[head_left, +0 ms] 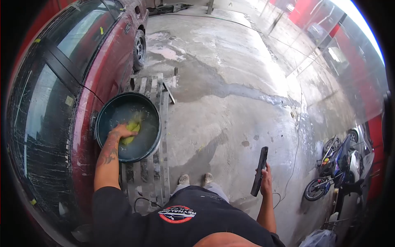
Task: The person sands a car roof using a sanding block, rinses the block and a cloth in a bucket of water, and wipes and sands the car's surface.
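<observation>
Left fingers [131, 133] grip yellow cloth [131, 125] in bucket [110, 108]

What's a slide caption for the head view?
Left hand on a yellow cloth or sponge in a dark bucket beside a red car; right hand holding a long black tool.

head view, wide-angle, close above shirt [201, 214], facing forward-down

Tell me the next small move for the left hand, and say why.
Probably squeeze the yellow cloth or sponge and lift it from the bucket: the left hand has hold of it inside, amid cloudy water, while the right hand holds a long black block well away from the bucket.
</observation>
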`<state>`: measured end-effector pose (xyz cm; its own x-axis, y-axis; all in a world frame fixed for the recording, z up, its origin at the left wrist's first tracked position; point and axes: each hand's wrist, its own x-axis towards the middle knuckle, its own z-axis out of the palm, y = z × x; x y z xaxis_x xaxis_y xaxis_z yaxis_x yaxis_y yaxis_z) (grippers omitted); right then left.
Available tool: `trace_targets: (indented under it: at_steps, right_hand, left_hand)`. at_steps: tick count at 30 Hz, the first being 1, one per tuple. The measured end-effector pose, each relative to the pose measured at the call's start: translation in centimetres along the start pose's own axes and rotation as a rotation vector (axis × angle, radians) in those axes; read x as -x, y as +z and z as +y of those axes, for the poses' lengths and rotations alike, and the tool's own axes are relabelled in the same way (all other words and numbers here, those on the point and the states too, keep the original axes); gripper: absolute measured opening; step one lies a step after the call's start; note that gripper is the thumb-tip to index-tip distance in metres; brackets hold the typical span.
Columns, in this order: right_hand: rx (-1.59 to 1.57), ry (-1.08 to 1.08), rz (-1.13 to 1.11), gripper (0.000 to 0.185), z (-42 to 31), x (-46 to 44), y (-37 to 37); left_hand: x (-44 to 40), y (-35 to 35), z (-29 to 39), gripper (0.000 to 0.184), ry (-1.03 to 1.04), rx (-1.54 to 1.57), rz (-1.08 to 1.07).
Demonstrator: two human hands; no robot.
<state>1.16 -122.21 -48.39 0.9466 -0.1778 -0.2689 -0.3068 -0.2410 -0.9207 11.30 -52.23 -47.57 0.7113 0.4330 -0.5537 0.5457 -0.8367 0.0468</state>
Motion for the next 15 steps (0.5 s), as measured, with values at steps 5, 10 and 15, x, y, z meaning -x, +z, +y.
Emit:
trace_targets:
  at_steps: [5, 10, 15]
  right_hand:
    - [0.086, -0.114, -0.409, 0.059, -7.5, -14.6, 8.0]
    - [-0.098, 0.042, -1.155, 0.059, -17.0, -23.4, 22.2]
    - [0.319, -0.148, -1.759, 0.048, -28.3, -19.9, 36.9]
  left_hand:
    - [-0.3, 4.7, 0.0, 0.057, 0.000, 0.080, -0.197]
    - [6.5, 1.2, -0.5, 0.053, -0.196, 0.192, 0.129]
    - [16.4, -9.5, 1.5, 0.043, -0.257, 0.199, 0.366]
